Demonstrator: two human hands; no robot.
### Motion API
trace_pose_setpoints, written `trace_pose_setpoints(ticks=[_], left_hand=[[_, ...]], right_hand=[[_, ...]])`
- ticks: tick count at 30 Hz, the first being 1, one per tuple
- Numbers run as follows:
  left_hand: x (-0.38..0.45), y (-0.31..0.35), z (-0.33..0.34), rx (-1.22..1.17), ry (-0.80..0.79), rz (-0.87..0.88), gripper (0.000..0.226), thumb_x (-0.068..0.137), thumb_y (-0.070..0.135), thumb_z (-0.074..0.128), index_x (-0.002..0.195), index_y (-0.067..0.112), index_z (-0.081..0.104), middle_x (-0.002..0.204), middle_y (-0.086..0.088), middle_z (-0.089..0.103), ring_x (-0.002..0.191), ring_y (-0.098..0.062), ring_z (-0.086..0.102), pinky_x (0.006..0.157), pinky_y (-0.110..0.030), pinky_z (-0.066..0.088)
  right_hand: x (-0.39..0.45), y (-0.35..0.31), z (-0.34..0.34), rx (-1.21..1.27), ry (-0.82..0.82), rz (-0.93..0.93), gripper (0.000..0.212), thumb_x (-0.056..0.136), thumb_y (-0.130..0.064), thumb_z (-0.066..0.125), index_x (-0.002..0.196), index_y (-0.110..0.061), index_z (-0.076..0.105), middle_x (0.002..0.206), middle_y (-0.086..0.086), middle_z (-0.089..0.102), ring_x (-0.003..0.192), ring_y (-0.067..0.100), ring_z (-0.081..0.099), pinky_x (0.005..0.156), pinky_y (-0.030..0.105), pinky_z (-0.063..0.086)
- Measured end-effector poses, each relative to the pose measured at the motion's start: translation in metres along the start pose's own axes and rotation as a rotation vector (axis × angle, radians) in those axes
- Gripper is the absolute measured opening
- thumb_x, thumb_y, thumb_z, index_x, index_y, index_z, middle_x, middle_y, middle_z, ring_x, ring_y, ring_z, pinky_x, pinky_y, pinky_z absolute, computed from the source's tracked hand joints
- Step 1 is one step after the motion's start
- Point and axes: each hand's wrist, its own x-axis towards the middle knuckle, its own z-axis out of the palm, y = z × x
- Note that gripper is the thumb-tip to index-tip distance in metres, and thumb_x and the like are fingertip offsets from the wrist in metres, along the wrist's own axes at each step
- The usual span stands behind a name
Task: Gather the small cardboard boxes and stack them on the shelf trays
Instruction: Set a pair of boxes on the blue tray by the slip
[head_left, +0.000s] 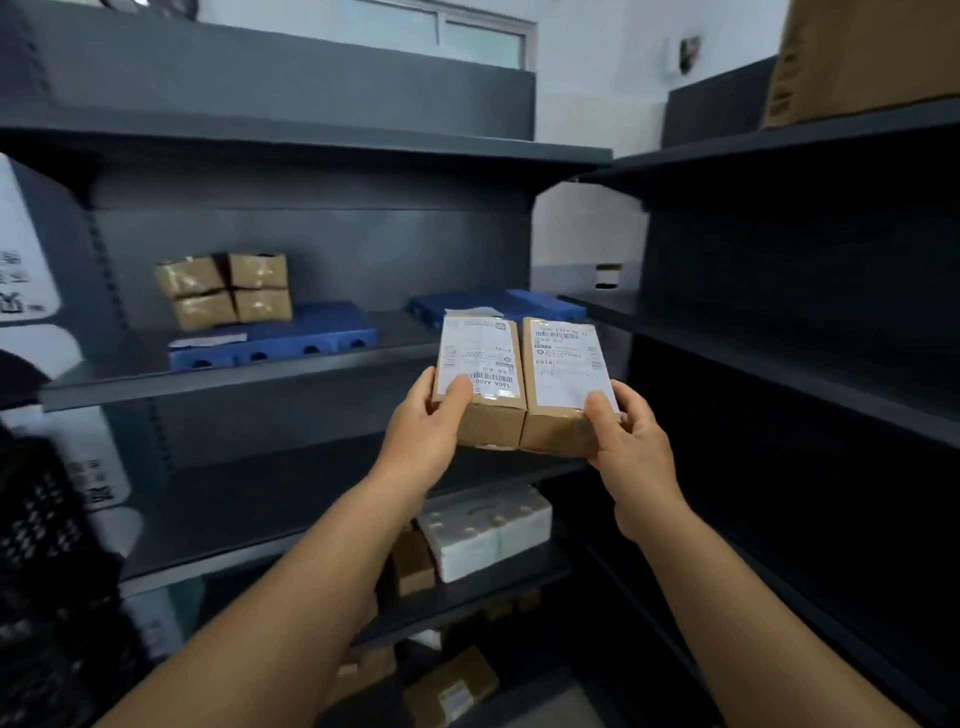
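I hold two small cardboard boxes with white shipping labels side by side in front of the middle shelf. My left hand grips the left box and my right hand grips the right box. Just behind them on the shelf lies a blue tray, partly hidden by the boxes. Further left a second blue tray carries a block of several taped brown boxes stacked two high at its left end.
The dark grey shelf unit has more shelves above and below. A white pack and brown boxes sit on the lower shelves. A second dark rack stands to the right, with a large carton on top.
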Motion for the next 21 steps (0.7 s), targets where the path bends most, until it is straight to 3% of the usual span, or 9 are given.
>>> trace_pose_setpoints(ticks=[3,7,13,16,18,21], left_hand=[[0.028,0.002,-0.033,0.021,0.076,0.013,0.031,0.096,0.040,0.044,0.126,0.038,0.050,0.115,0.015,0.060,0.105,-0.006,0.057,0.092,-0.032,0.048],[0.076,0.007,-0.072,0.071,0.148,0.031,0.034,0.096,0.042,0.043,0.130,0.037,0.046,0.119,0.011,0.058,0.105,-0.008,0.055,0.094,-0.035,0.047],[0.154,0.015,-0.110,0.134,0.301,0.038,0.023,0.098,0.037,0.039,0.119,0.035,0.048,0.110,0.012,0.055,0.088,0.002,0.049,0.074,-0.025,0.040],[0.192,0.025,-0.129,0.122,0.407,0.050,0.030,0.098,0.037,0.041,0.127,0.031,0.047,0.114,0.009,0.056,0.093,-0.008,0.051,0.077,-0.029,0.040],[0.215,0.033,-0.142,0.118,0.445,0.061,0.033,0.098,0.037,0.041,0.128,0.029,0.048,0.115,0.007,0.058,0.093,-0.009,0.053,0.074,-0.028,0.042],[0.246,0.039,-0.162,0.123,0.465,0.049,0.041,0.097,0.040,0.042,0.134,0.024,0.047,0.122,0.003,0.058,0.105,-0.016,0.055,0.087,-0.033,0.046]], right_hand=[[0.025,-0.005,0.045,0.012,-0.073,-0.019,0.028,0.092,-0.041,0.052,0.120,-0.037,0.052,0.106,-0.013,0.058,0.102,0.012,0.057,0.093,0.042,0.051],[0.066,-0.011,0.104,0.045,-0.168,-0.034,0.029,0.094,-0.039,0.049,0.123,-0.034,0.049,0.106,-0.012,0.053,0.106,0.013,0.053,0.095,0.043,0.049],[0.142,-0.021,0.187,0.052,-0.277,-0.011,0.037,0.095,-0.039,0.048,0.131,-0.031,0.044,0.118,-0.005,0.048,0.107,0.015,0.048,0.095,0.042,0.047],[0.179,-0.025,0.224,0.007,-0.320,-0.017,0.043,0.095,-0.039,0.046,0.136,-0.028,0.041,0.116,-0.005,0.047,0.103,0.015,0.047,0.084,0.036,0.043],[0.201,-0.027,0.248,-0.020,-0.339,-0.014,0.044,0.095,-0.041,0.045,0.136,-0.027,0.042,0.118,-0.003,0.050,0.103,0.017,0.049,0.089,0.039,0.046],[0.227,-0.025,0.281,-0.105,-0.364,0.008,0.047,0.094,-0.045,0.044,0.136,-0.024,0.043,0.117,0.002,0.051,0.103,0.022,0.051,0.095,0.047,0.048]])
